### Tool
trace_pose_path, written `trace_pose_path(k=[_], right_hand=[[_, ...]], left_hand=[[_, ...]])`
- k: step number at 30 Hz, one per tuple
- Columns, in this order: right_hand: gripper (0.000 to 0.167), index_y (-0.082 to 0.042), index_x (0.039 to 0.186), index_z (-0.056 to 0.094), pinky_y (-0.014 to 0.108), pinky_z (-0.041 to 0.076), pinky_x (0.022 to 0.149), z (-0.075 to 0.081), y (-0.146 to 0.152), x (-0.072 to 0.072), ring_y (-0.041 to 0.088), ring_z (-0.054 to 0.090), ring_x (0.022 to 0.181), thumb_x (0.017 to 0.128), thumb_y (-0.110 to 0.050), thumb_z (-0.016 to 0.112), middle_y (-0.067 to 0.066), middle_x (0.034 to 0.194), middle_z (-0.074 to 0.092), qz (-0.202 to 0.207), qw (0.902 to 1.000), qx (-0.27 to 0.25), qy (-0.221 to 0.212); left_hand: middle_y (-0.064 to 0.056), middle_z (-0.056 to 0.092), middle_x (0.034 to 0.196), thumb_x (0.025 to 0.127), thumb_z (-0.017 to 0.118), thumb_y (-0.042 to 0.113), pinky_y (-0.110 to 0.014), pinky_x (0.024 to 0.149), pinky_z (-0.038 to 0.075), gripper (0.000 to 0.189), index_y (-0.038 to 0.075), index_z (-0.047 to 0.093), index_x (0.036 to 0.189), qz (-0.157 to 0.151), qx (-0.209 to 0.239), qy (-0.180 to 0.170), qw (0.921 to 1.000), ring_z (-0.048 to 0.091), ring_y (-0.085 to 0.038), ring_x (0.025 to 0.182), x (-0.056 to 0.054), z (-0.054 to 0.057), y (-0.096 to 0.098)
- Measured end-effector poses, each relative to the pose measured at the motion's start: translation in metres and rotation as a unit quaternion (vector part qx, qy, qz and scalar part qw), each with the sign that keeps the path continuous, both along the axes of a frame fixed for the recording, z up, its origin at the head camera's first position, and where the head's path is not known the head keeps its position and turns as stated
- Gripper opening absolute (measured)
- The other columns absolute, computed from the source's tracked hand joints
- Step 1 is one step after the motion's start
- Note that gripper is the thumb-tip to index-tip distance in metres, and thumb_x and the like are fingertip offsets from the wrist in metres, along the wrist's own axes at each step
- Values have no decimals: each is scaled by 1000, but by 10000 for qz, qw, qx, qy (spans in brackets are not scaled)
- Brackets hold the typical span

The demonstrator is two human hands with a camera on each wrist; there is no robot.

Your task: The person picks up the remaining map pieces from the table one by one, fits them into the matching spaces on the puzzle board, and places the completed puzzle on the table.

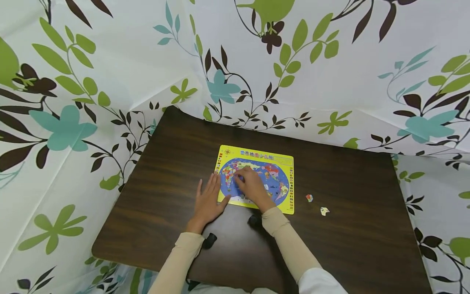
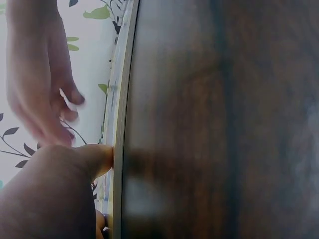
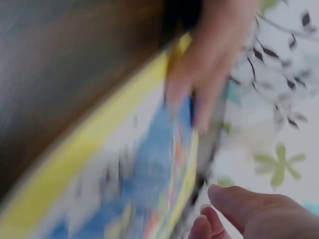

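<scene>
A yellow-bordered world map puzzle [image 1: 257, 152] with a blue oval map lies flat on the table. My left hand [image 1: 208, 206] rests at its lower left edge, fingers extended over the border. In the left wrist view, the thumb [image 2: 99, 159] touches the board's edge. Above the middle of the map is my right hand [image 1: 253, 185], its fingers loosely bent. No piece shows between the right thumb [image 3: 244, 201] and fingers in the right wrist view. Two loose puzzle pieces lie right of the board: a red and blue one [image 1: 309, 198] and a pale one [image 1: 324, 211].
The dark wooden table [image 1: 360, 179] extends on both sides of the board. A white curtain [image 1: 121, 53] with leaves and flowers hangs behind and beside it. Black wrist bands [image 1: 209, 241] sit under the forearms.
</scene>
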State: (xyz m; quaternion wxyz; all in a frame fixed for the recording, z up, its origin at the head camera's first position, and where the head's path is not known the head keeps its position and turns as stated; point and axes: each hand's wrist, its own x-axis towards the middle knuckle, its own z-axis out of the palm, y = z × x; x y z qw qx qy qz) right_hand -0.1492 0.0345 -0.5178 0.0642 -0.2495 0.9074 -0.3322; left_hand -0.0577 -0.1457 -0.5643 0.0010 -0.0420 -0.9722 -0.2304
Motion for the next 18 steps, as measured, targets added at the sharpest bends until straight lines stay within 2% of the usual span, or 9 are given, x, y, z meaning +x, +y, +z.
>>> trace_pose_path(k=[3,6,9,13,15,18], right_hand=[[21,-3,117,76,36,51,67,6,31,-4,20,57,76,101,-14,67,10,101,65,-573,9982,-174,56],[22,0,116,76,37,49,66,10,74,-5,21,57,76,100,-13,68,13,101,66,-1310,9910,-188,175],[21,3,116,75,41,47,68,10,124,2,27,58,78,100,-9,67,17,99,65,-2154,9761,-160,245],[22,5,117,74,48,48,76,5,182,21,35,61,87,99,-4,66,22,101,66,-3154,9489,50,130],[23,5,118,73,52,50,78,2,203,29,37,63,91,99,-6,67,24,105,68,-3359,9416,242,-64],[29,5,121,73,55,52,80,-2,219,38,39,65,93,99,-13,70,25,109,69,-3286,9431,374,-346]], left_hand=[[-12,19,172,102,55,50,-57,125,0,84,3,23,164,-8,5,110,9999,16,-27,159,-4,-1,1],[-11,15,172,103,54,51,-56,125,-3,85,4,20,165,-56,51,19,10000,13,-25,159,-8,-2,2],[-9,10,173,103,52,53,-54,125,-7,86,6,16,166,-60,46,-175,9998,8,-23,160,-9,-4,3],[-11,9,173,103,51,54,-55,125,-8,87,5,16,166,-60,71,-242,9997,7,-25,160,-7,-5,3],[-12,12,173,103,53,53,-56,124,-7,87,4,18,165,-58,123,-182,9997,9,-26,160,-6,-4,2],[-12,12,173,102,54,52,-56,124,-8,87,3,18,165,-42,143,-171,9997,9,-27,160,-6,-4,2]])
